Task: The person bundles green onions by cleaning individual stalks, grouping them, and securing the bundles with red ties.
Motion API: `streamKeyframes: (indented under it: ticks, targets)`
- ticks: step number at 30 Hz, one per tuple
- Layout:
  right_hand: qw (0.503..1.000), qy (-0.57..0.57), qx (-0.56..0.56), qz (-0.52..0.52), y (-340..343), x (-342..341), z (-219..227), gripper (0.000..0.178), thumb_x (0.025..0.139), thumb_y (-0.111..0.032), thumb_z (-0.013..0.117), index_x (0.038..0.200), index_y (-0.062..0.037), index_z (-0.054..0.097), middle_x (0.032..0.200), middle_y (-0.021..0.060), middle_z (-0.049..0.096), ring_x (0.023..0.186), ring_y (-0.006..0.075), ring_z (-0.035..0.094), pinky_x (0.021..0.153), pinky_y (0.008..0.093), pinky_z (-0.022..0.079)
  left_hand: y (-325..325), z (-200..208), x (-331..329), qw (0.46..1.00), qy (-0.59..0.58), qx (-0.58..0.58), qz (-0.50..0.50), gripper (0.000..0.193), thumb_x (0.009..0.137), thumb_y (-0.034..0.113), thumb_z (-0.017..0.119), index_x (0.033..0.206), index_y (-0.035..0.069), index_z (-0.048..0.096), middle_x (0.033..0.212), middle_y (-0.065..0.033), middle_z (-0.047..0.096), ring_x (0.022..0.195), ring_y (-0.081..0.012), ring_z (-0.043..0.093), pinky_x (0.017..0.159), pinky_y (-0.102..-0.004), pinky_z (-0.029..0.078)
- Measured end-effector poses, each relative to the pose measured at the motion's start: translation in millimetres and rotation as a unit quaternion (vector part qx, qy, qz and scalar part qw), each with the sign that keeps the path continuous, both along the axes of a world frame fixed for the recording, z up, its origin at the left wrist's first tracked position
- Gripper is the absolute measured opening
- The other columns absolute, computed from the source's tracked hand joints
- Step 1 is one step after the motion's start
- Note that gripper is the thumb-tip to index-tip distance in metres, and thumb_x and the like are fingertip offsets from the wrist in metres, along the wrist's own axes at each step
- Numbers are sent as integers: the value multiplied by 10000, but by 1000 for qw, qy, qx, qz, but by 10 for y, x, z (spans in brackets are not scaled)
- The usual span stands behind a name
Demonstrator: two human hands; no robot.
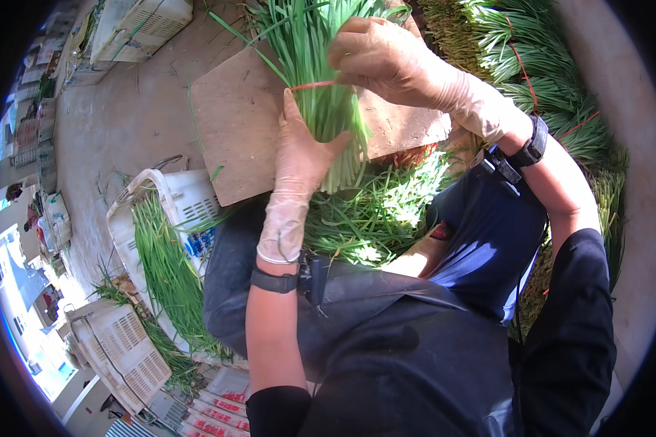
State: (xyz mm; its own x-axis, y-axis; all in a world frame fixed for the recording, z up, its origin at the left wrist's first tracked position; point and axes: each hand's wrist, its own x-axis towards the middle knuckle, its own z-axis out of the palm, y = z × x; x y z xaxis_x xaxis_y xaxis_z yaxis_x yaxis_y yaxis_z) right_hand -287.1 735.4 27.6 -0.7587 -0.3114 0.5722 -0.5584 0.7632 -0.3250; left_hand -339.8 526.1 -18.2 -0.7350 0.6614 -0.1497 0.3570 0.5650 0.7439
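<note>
A bundle of long green chives (310, 44) lies on a brown board (229, 127), its pale stem ends pointing toward me. My left hand (302, 149), in a thin translucent glove, is closed around the stems, thumb on one side and fingers on the other. Across the bundle runs a red tie (313, 85), passing by my left fingertip. Over the bundle's right side, my gloved right hand (390, 62) is closed, its fingers pinched where the tie leads; the fingertips are slightly blurred and partly hide the tie's end.
Loose green leaves (375, 218) are heaped below the board, near my lap. To the left stands a white crate (189, 193) with long chives in it. Tied bundles (547, 80) are stacked at the right. More crates (142, 29) stand at the far left.
</note>
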Motion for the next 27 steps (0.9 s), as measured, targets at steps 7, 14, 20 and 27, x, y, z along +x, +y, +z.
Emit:
streamKeyframes:
  ticks: [7,14,20,27]
  targets:
    - [952,-99,-290,6,-314,-548,-36,200,926,-163,635,899,35,646,817,67,610,736,144,583,682,291,485,-489,646,-630,920,-369,53,-119,1006,710,286,865,1491,29,285,1370,-125,498,1273,-203,462,1093,-339,353]
    - [953,-203,-197,-107,-508,-881,-434,264,891,-280,650,1016,-49,678,927,100,676,841,287,652,762,353,520,-188,41,-428,983,124,-128,-41,1228,588,607,820,1459,-36,241,1388,-254,439,1300,-360,440,1102,-449,328]
    - [998,55,-10,-38,-897,-699,-214,152,797,-231,656,892,-133,722,909,51,630,897,270,632,739,377,528,-271,-186,-341,966,179,-175,-61,931,615,538,808,1295,-4,478,1196,-217,587,1108,-371,573,966,-448,445]
    - [923,-193,-324,-75,-822,-721,-67,271,881,-301,666,951,-42,703,846,87,694,769,228,670,693,350,527,-157,163,-565,960,114,-240,-88,1013,591,461,852,1377,26,384,1231,-189,603,1089,-361,603,937,-419,494]
